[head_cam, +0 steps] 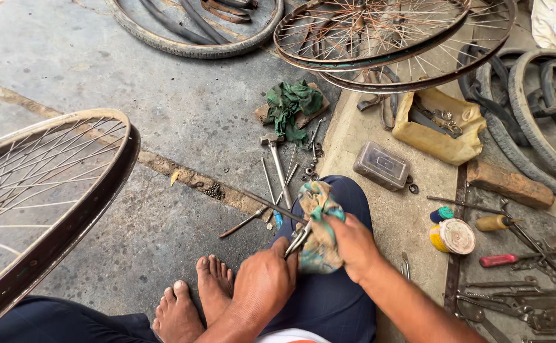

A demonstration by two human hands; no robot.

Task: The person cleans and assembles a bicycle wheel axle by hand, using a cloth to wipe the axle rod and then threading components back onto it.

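My left hand (262,282) grips a thin metal axle rod (271,207) that points up and to the left over my knee. My right hand (351,244) holds a green and orange patterned rag (319,209) wrapped around the near end of that rod. Both hands meet above my dark blue trouser leg (329,298). My bare feet (195,295) rest on the concrete floor just left of them.
A spoked rim (55,209) stands at the left, more rims (379,32) and tyres (532,121) lie at the back. A hammer (277,159), green cloth (291,105), plastic box (381,166), tin (454,236), screwdrivers (503,259) and pliers (548,311) lie around.
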